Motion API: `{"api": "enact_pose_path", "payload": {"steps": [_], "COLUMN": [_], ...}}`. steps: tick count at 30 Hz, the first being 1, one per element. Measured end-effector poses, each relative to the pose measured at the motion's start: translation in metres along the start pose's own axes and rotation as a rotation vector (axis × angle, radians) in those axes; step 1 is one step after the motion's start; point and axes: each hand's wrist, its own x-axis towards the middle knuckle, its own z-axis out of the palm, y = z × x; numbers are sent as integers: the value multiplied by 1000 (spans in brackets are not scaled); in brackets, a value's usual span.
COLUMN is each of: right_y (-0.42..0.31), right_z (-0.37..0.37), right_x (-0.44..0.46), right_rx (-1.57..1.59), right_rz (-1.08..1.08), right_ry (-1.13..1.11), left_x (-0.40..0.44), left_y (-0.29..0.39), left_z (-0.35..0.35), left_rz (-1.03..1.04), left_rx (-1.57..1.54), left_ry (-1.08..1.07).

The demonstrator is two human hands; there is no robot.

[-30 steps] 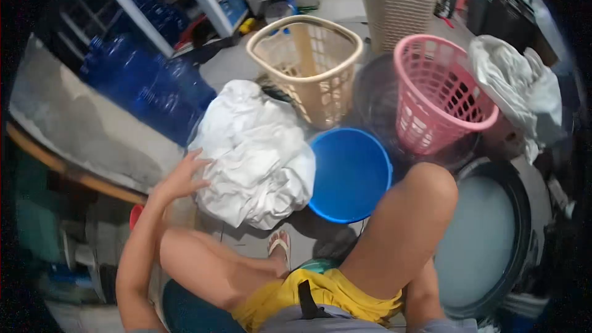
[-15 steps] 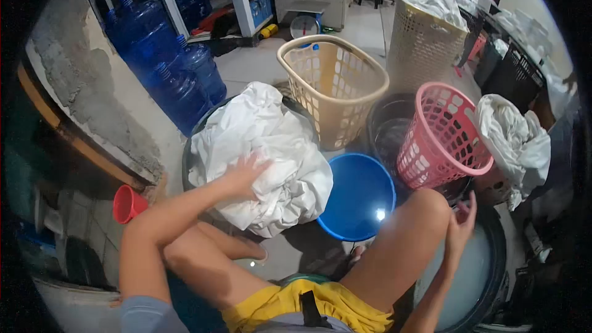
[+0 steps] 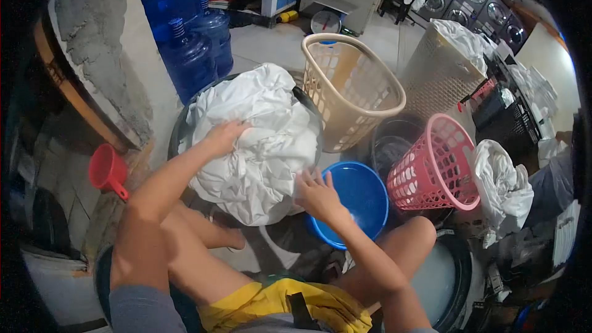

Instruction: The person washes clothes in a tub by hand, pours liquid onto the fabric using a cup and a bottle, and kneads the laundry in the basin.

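Observation:
A big heap of white cloth (image 3: 246, 172) bulges over the rim of a dark round tub (image 3: 180, 126) in front of me. My left hand (image 3: 223, 138) lies on the upper left of the heap, fingers extended over the folds. At the heap's lower right edge is my right hand (image 3: 317, 196), its fingers spread and empty; whether the fingertips touch the cloth I cannot tell. Below that hand stands a blue basin (image 3: 370, 203). Beside my right leg, a dark tub holds cloudy water (image 3: 435, 280).
Beyond the basin stand a beige laundry basket (image 3: 354, 108) and a tilted pink basket (image 3: 425, 176). More white cloth (image 3: 502, 191) is piled at the right. A red dipper (image 3: 108, 169) lies left; blue water jugs (image 3: 188, 55) stand by the wall.
My right hand has come from beside my right knee across to the cloth's right edge. My left hand stays on the cloth. The view has shifted and tilted.

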Motion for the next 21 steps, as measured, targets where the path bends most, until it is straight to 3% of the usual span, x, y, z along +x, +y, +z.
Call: {"api": "enact_pose_path", "payload": {"steps": [3, 6, 7, 10, 11, 14, 18, 19, 21], "right_y": [-9, -11, -6, 3, 8, 13, 21, 20, 22], "right_z": [44, 48, 52, 122, 123, 121, 142, 154, 163], "right_x": [35, 69, 84, 77, 83, 107, 111, 107, 109], "right_rx": [-159, -79, -40, 66, 4, 22, 113, 210, 217], "right_rz": [30, 114, 118, 16, 60, 152, 141, 142, 163], "right_ry": [-234, -611, -839, 109, -85, -369, -362, -46, -41], "left_x": [-4, -6, -7, -16, -20, -29, -31, -29, -24], "left_y": [-4, 2, 3, 2, 12, 26, 37, 40, 39], "left_z": [4, 1, -1, 5, -4, -16, -14, -10, 1], "left_rz": [18, 43, 56, 35, 15, 31, 94, 64, 86], "left_rx": [-17, -52, -79, -75, -86, -108, -66, -62, -39], "left_ry": [44, 23, 10, 11, -6, 0, 91, 59, 10]}}
